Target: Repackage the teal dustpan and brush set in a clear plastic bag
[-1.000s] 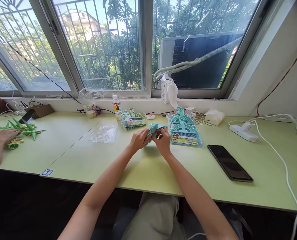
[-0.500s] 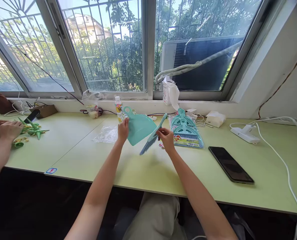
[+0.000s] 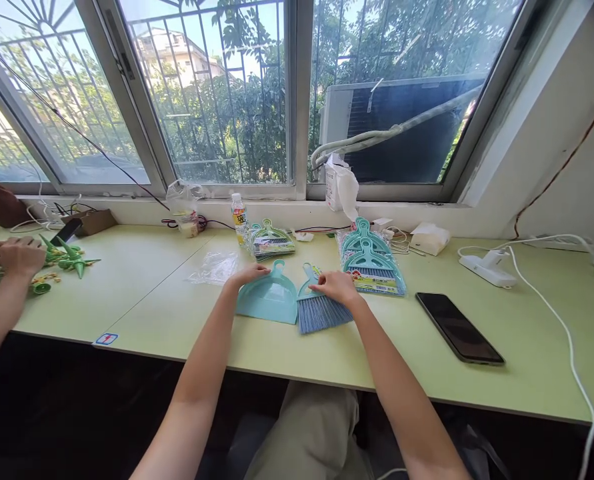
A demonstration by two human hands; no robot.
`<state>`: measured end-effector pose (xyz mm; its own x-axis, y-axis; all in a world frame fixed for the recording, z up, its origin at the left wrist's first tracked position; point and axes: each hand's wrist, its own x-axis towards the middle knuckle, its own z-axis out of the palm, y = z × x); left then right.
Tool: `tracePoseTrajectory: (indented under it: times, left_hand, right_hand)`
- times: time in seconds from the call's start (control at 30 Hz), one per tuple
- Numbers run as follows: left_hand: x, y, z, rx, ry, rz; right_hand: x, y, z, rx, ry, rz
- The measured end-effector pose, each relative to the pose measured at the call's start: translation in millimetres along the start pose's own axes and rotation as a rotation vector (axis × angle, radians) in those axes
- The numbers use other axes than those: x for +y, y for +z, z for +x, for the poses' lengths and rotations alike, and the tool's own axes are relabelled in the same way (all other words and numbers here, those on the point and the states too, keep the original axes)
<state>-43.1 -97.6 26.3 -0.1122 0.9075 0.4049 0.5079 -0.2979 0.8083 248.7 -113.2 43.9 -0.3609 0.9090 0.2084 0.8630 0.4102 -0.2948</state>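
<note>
A turquoise dustpan [image 3: 267, 298] lies on the table in front of me, its looped handle pointing toward the window. My left hand [image 3: 248, 275] grips its upper left edge, with the fingers partly hidden. Just right of the pan is a small hand brush [image 3: 321, 313] with blue-grey bristles fanned toward me. My right hand [image 3: 337, 287] is closed on the brush's upper right side, covering part of its turquoise body. Pan and brush lie side by side, nearly touching.
Packaged dustpan sets [image 3: 371, 260] lie at right behind the brush, and another stack [image 3: 273, 241] sits beside a bottle [image 3: 239, 217]. Clear plastic wrap [image 3: 214, 268] lies at left, a phone [image 3: 459, 328] at right. A co-worker's hands [image 3: 19, 257] handle green pieces far left.
Dustpan and brush have come down from the air onto the table. The brush has turned so its bristles face me. The packaged stack behind the pan is now visible.
</note>
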Motion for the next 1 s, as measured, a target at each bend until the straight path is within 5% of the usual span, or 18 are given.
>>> tracePoseTrajectory:
  times: [0.27, 0.73, 1.0]
  left_hand:
    - [-10, -9.8, 12, -0.239, -0.054, 0.144]
    - [-19, -10.0, 13, -0.383, -0.034, 0.381]
    - [-22, -5.6, 12, -0.367, -0.015, 0.433]
  right_hand:
    - [1, 8, 2, -0.006, 0.034, -0.136]
    - [-11, 6, -3, -0.102, 0.075, -0.205]
    - [-9, 13, 2, -0.131, 0.157, -0.123]
